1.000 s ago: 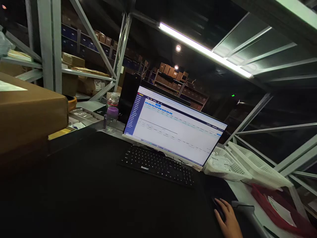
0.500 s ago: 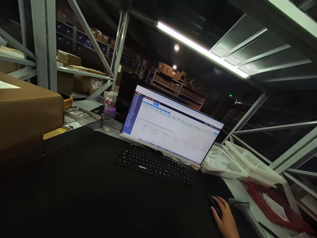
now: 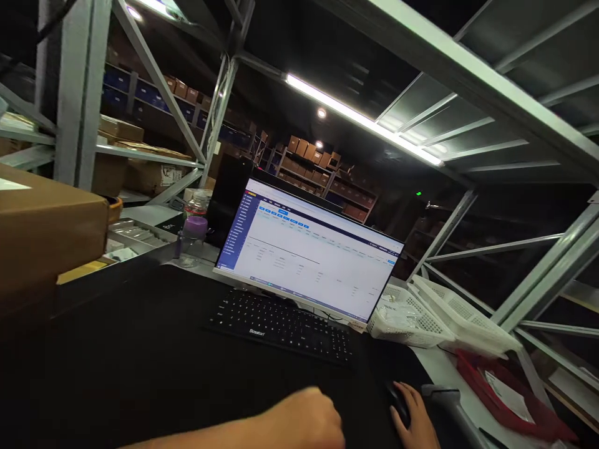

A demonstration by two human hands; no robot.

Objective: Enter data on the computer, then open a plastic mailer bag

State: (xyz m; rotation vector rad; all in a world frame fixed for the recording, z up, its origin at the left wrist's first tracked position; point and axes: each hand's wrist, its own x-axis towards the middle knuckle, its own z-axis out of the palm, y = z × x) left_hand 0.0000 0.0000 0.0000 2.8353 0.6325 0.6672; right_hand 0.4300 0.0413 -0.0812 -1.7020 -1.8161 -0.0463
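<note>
My right hand (image 3: 414, 421) lies over a black computer mouse (image 3: 399, 400), fingers and thumb resting along its sides. Above the black desk mat (image 3: 140, 349), my left hand (image 3: 306, 419) reaches in from the bottom edge with its fingers curled under into a fist. Its inner side faces away, so whatever it may hold is hidden. Beyond it lies a black keyboard (image 3: 281, 327), apart from both hands. A lit monitor (image 3: 309, 255), showing a page of tables and blue buttons, stands behind the keyboard.
Right of the mouse lies a grey handheld scanner (image 3: 449, 402), near a red bag (image 3: 468, 374) with white paper. White perforated baskets (image 3: 435, 337) stand beside the monitor. At left are a cardboard box (image 3: 51, 231), a divided tray (image 3: 140, 240) and a purple-capped bottle (image 3: 194, 240). Metal shelf posts (image 3: 77, 93) frame the desk.
My left hand has come into view at the bottom, curled. My right hand stays on the mouse. The whole view has shifted, so the desk things appear slightly lower and further left.
</note>
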